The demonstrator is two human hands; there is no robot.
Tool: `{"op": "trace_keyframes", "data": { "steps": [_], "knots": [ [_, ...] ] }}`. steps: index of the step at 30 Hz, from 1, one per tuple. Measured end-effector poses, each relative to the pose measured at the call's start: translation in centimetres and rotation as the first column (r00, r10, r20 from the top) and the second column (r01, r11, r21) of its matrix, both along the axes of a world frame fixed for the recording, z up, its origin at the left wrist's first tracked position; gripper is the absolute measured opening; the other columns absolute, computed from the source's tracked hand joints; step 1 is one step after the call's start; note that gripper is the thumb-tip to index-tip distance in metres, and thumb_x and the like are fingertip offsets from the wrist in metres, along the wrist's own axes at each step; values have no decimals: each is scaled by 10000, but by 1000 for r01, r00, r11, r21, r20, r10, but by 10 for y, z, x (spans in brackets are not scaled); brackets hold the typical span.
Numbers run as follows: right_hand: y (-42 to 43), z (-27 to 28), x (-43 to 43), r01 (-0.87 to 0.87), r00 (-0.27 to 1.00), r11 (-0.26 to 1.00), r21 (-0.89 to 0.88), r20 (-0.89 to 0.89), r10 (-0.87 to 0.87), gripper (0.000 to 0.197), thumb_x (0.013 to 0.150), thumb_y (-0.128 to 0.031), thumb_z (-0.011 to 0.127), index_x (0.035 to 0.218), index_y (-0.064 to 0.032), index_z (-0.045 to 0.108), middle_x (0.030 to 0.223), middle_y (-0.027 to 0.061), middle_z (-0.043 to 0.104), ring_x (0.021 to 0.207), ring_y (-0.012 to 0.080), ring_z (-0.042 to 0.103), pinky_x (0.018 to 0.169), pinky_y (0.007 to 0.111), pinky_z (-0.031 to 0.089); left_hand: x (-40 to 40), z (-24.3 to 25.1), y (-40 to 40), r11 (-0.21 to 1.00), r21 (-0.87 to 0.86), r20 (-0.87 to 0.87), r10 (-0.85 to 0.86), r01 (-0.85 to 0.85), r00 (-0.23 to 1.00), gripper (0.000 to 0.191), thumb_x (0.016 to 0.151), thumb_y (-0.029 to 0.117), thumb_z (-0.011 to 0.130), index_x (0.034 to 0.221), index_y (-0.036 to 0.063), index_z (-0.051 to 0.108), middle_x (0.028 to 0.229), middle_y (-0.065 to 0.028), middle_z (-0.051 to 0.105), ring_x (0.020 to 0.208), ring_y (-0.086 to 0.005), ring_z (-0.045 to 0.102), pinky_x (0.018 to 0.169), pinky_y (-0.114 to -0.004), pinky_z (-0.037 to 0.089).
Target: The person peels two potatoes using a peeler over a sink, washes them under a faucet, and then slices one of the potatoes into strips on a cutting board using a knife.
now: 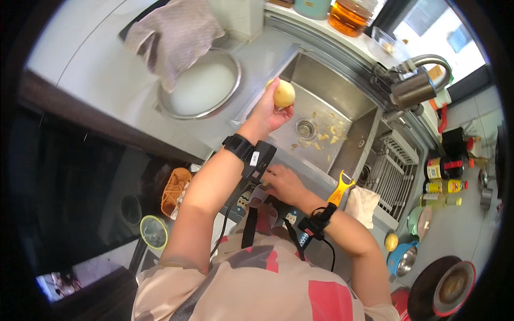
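Note:
My left hand (270, 111) grips a peeled, pale yellow potato (284, 94) above the left side of a stainless steel sink basin (317, 108). Close to my body, my right hand (286, 185) is near the counter's front edge, just beside the black device (259, 160) on my left wrist. Its fingers look apart and I see nothing in them; the tips are partly hidden. A yellow peeler (340, 190) lies at the sink's front edge, partly behind my right wrist. Pale peelings (332, 134) are scattered around the drain (305, 128).
Left of the sink stands a round metal basin (204, 88) of cloudy liquid, partly covered by a grey cloth (176, 36). A faucet (413, 88) overhangs the right side. Beyond are a white dish rack (389, 172), a folded cloth (362, 204), another potato (391, 242) and several bottles (443, 186).

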State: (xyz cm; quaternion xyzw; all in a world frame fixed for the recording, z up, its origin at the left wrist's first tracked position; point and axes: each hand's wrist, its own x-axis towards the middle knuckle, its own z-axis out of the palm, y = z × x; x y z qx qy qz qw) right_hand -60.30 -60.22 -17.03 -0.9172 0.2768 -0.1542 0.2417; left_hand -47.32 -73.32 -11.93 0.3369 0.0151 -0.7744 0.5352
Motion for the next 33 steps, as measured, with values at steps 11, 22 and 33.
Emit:
{"op": "trace_keyframes", "data": {
  "steps": [11, 22, 33],
  "knots": [
    [58, -31, 11, 225, 973, 756, 614, -99, -209, 62, 639, -46, 558, 687, -20, 528, 613, 131, 495, 594, 247, 513, 529, 331, 405, 114, -29, 201, 961, -75, 48, 271, -267, 961, 317, 781, 313, 487, 1022, 113, 442, 962, -87, 527, 823, -225, 532, 606, -304, 471],
    [63, -402, 48, 742, 629, 240, 626, -526, -572, 45, 732, -43, 507, 698, -22, 528, 615, 71, 546, 528, 144, 529, 468, 270, 435, 195, -200, 483, 708, 337, 451, 458, -621, 766, 387, 736, 290, 536, 1077, 144, 425, 1010, -49, 494, 844, -181, 507, 631, -308, 451],
    [56, -560, 112, 799, 585, 561, 216, -496, -642, 99, 636, -74, 580, 609, -13, 507, 615, 142, 542, 550, 263, 525, 549, 327, 446, 248, -332, 557, 412, 426, 568, 570, -805, 593, 373, 734, 351, 528, 1032, 141, 452, 904, -48, 528, 691, -190, 542, 483, -279, 481]
  ]
}}
